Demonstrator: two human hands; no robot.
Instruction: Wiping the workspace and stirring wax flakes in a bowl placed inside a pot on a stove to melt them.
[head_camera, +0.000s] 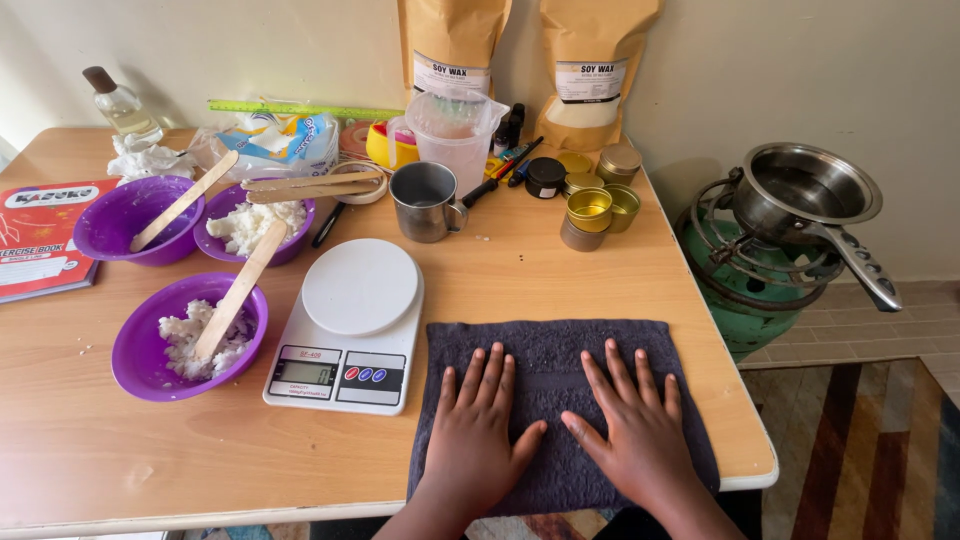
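Head view: both hands lie flat, palms down, fingers spread wide and holding nothing, on a dark grey towel (560, 350) at the near edge of the wooden table (600, 270); the left hand (475, 430) sits beside the right hand (635, 430), thumbs nearly meeting. Just left of the towel stands a white kitchen scale (345, 330). Further left, a purple bowl (140, 350) holds white flakes and a wooden stick. Farther back stand a metal mug (425, 200) and small gold tins (590, 210).

Hands (560, 430) on towel (560, 350), right of scale (350, 325)
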